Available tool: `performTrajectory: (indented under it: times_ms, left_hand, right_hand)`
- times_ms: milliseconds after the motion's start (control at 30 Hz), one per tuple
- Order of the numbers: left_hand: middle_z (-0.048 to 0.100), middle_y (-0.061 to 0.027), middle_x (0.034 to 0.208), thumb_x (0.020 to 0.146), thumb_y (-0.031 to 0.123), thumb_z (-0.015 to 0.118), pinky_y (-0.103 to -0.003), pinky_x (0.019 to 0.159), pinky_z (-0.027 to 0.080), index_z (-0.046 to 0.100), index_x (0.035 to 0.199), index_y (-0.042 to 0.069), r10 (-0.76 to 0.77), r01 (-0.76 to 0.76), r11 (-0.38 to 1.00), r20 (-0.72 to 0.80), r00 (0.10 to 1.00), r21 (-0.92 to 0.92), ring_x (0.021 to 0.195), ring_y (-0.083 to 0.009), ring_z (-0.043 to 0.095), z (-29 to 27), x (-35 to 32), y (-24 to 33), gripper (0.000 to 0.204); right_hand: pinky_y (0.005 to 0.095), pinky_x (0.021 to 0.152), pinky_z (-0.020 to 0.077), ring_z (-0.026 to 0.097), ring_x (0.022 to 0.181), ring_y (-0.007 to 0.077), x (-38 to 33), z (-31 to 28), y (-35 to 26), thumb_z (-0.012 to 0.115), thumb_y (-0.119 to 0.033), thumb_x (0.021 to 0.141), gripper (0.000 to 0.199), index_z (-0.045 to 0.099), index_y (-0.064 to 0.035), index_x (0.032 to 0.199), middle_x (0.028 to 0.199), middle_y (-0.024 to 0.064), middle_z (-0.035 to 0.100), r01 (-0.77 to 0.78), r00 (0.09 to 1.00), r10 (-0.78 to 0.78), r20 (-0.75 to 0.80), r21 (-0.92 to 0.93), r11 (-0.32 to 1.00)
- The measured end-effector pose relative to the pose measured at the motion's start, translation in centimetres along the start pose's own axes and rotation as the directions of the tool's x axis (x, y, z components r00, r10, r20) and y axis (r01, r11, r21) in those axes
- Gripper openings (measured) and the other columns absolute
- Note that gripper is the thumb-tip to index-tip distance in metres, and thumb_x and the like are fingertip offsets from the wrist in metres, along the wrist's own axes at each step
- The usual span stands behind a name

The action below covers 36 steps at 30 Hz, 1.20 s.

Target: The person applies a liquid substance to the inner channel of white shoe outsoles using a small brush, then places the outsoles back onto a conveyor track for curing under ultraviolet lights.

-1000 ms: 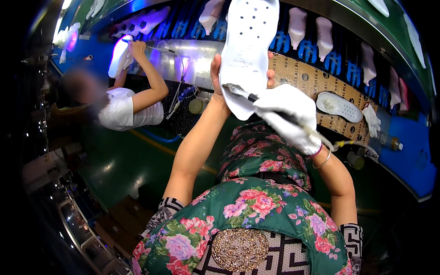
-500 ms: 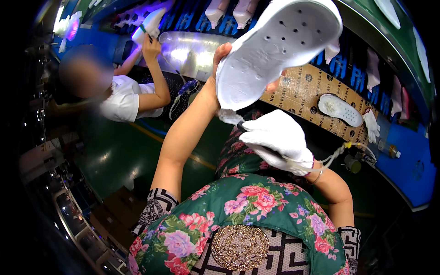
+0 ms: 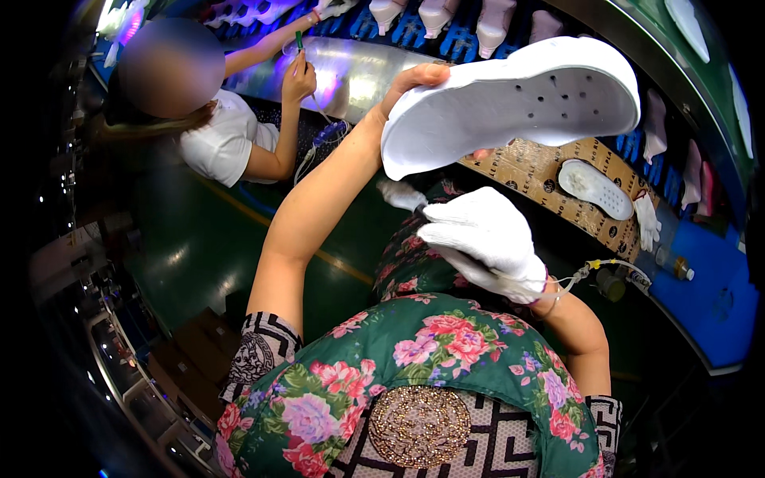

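Observation:
My bare left hand (image 3: pixel 416 79) grips a white shoe sole (image 3: pixel 478 111) by its edge, thumb and fingers on opposite sides. The sole is raised and tilted, its hollowed inner face toward me and several small holes in its broad end. Below it, my right hand (image 3: pixel 482 235), in a white knit glove, is closed around a brush (image 3: pixel 402 193) with pale bristles. The bristles lie just under the sole's narrower end, apart from it. A clear tube (image 3: pixel 575 280) runs by my right wrist.
A second sole (image 3: pixel 596 188) and a white glove (image 3: pixel 647 221) lie on printed brown cardboard (image 3: pixel 522 169). Pale shoes (image 3: pixel 496 25) stand on blue holders along the line. A small bottle (image 3: pixel 674 263) is at the right. A co-worker (image 3: pixel 231 139) sits at the left, holding a green-tipped tool.
My left hand has turned the sole, its broad end swinging right and down. My right hand with the brush has hardly moved. The co-worker's far hand now reaches to the line, without the white shoe.

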<state>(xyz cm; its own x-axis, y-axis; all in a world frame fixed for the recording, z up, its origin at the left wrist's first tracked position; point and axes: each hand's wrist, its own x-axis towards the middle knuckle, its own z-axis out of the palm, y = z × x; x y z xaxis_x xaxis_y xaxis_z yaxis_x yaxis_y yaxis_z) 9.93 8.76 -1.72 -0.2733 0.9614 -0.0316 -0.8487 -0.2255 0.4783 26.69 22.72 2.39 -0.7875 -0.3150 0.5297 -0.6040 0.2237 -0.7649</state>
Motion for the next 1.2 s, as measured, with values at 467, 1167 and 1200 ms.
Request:
performTrajectory:
  times_ms: [467,1167,1200]
  left_hand:
    - [0.06,-0.0303,0.116,0.08,0.052,0.06,-0.046,0.076,0.056,0.043,0.142,-0.004,0.011,-0.01,1.0,-0.021,1.0,0.024,0.084,-0.0384,0.067,-0.3,-1.2,0.1,0.086]
    - [0.058,-0.027,0.129,0.095,0.058,0.038,-0.053,0.086,0.056,0.038,0.146,-0.003,0.272,-0.347,0.923,-0.356,0.894,-0.166,0.104,-0.0411,0.065,-2.9,-3.8,-6.0,0.08]
    - [0.059,-0.0273,0.127,0.095,0.057,0.037,-0.054,0.084,0.056,0.039,0.146,-0.004,0.261,-0.328,0.931,-0.337,0.905,-0.158,0.102,-0.0414,0.065,-3.3,-4.2,-6.9,0.08]
  right_hand:
    - [0.035,0.079,0.0546,0.07,0.085,0.0251,1.1,-0.4,0.9,0.079,-0.002,0.072,0.021,0.075,-0.0095,0.091,0.094,0.0096,0.074,-0.161,0.979,0.18,-0.092,0.182,0.97]
    - [0.0328,0.084,0.0538,0.07,0.092,0.0241,3.2,-4.0,4.8,0.077,-0.001,0.076,0.022,0.076,-0.007,0.097,0.101,0.0102,0.074,-0.288,0.931,0.194,-0.308,-0.295,0.911]
    - [0.0333,0.083,0.0538,0.07,0.091,0.0252,3.4,-4.2,5.4,0.076,-0.001,0.077,0.022,0.075,-0.0074,0.097,0.1,0.0104,0.074,-0.265,0.929,0.138,-0.342,-0.359,0.895]
